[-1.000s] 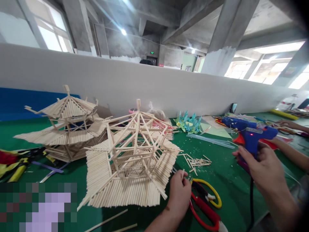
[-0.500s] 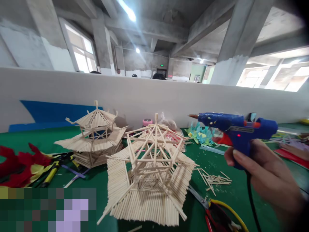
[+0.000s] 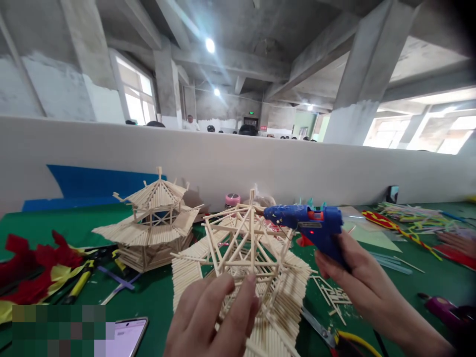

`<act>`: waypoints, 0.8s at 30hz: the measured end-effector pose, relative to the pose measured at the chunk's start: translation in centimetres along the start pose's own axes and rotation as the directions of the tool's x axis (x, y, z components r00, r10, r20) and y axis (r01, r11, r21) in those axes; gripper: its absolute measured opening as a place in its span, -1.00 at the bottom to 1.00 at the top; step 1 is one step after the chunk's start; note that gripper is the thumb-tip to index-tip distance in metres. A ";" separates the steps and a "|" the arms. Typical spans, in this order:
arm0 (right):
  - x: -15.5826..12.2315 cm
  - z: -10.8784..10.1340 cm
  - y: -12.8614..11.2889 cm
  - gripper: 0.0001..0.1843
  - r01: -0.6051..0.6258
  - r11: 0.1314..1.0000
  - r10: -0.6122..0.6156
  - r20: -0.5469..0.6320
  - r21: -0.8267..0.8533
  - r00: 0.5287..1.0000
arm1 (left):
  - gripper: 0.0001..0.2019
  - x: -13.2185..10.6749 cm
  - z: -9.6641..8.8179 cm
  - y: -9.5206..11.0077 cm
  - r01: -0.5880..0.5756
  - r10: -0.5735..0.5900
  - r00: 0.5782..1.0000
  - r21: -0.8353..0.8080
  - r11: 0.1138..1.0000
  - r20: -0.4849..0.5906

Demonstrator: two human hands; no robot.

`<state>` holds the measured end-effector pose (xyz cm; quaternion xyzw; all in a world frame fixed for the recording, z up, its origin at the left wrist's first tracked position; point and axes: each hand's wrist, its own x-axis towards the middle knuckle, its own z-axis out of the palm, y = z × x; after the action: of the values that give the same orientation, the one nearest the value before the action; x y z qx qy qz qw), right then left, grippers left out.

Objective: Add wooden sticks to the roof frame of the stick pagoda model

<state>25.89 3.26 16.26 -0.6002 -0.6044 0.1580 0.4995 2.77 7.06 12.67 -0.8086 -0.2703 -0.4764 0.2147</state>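
At the far left of the green table (image 3: 74, 220) I see crumpled red paper (image 3: 37, 267), then a yellow-handled tool (image 3: 82, 280) and crossed purple strips (image 3: 122, 280). A phone (image 3: 132, 334) lies nearer me, partly hidden by a blurred patch. Behind these stands a tiered stick pagoda (image 3: 152, 228), its upper roof covered in slats, with a blue sheet (image 3: 92, 181) behind it. My left hand (image 3: 213, 312) comes next, fingers bent over the near side of the open stick frame (image 3: 252, 243), which stands in the middle before me; I cannot tell whether those fingers close on a stick. A round pink object (image 3: 232, 199) sits behind the frame. From the right, my right hand (image 3: 357, 272) is wrapped round the grip of a blue glue gun (image 3: 308, 220), its nozzle pointing left, close to the frame's peak; I cannot tell if they touch. Below the gun lie loose short sticks (image 3: 336, 297) and yellow-handled scissors (image 3: 325, 337). Farther right are clear rods (image 3: 390, 262), coloured strips (image 3: 416, 213), a purple tool (image 3: 442, 307) and another person's blurred hand (image 3: 461, 243)
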 end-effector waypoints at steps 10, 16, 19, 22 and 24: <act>0.3 0.3 0.2 -0.69 0.073 0.991 -0.072 0.014 -0.109 0.997 | -0.73 0.1 1.5 -1.0 0.004 -0.004 1.000 -0.034 0.999 0.010; 0.4 0.4 0.5 -0.63 0.050 0.993 -0.053 -0.023 -0.109 0.998 | -0.71 -0.4 1.9 -1.4 -0.031 0.034 0.998 -0.054 0.998 0.044; 0.3 0.5 0.6 -0.64 0.060 0.989 -0.063 -0.022 -0.133 0.998 | -0.70 -0.4 1.7 -1.6 -0.045 0.048 0.997 -0.054 0.998 0.056; 0.2 0.4 0.6 -0.61 0.088 0.981 -0.083 0.033 -0.170 0.996 | -0.69 -0.4 1.7 -1.6 -0.057 0.060 0.997 -0.057 0.997 0.055; 0.1 0.4 0.4 -0.61 0.096 0.974 -0.082 0.076 -0.205 0.994 | -0.70 -0.4 1.8 -1.7 -0.066 0.069 0.996 -0.060 0.996 0.047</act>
<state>25.87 3.59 15.79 -0.6158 -0.6604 0.0915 0.4199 2.69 9.34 11.65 -0.8348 -0.2338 -0.4566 0.2002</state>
